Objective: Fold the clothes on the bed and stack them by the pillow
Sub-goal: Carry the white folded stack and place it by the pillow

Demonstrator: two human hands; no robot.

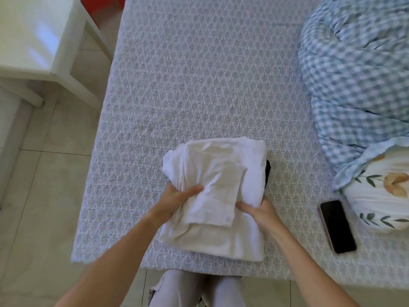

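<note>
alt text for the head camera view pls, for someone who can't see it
Both hands, left hand and right hand, grip a folded white garment on a patterned bed, seen from above. A dark phone lies to the right beside a floral pillow and a blue checked quilt.

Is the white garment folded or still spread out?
Folded: the white garment lies in a compact layered rectangle, gripped by the left hand and right hand.

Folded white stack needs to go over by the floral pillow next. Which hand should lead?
Right, probably. The right hand grips the white folded stack on the side facing the pillow; the left hand holds the far side. Both likely carry; watch the phone between.
</note>
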